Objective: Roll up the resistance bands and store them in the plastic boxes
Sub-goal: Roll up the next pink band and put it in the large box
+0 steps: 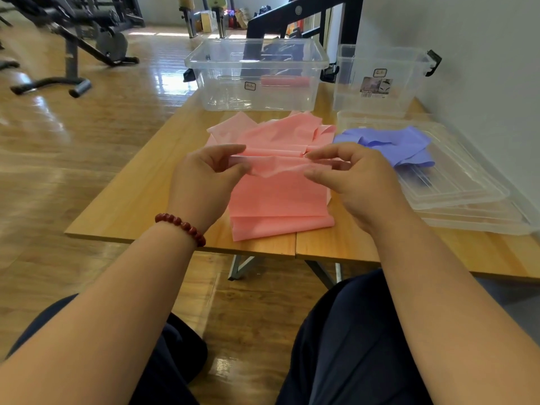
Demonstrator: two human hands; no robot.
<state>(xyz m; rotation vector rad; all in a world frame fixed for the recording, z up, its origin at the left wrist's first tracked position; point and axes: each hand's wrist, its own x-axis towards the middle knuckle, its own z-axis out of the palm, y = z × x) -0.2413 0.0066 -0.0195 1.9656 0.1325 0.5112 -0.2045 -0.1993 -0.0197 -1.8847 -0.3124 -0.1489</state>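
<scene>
Pink rubber resistance band [277,200]: lies in loose folds on the pale wooden folding table [131,206]; part of it is held up as a narrow roll between both hands.
Left hand [204,173]: above the table, palm turned inward, thumb and curled fingers pinching the roll's left end; a dark red bead bracelet [181,228] sits on the wrist.
Right hand [353,179]: level with the left, thumb and forefinger clamped on the roll's right end, the other fingers bent.
Purple rubber resistance band [391,144]: crumpled on a stack of clear plastic lids [467,200], just right of the pink band.
Large clear plastic box [222,95]: open at the table's far edge, holding one rolled pink band [285,81] and some dark things I cannot make out.
Smaller clear plastic box [377,62]: beside the large one on its right, near the wall.
Floor: a black exercise machine [73,30] stands far left.
</scene>
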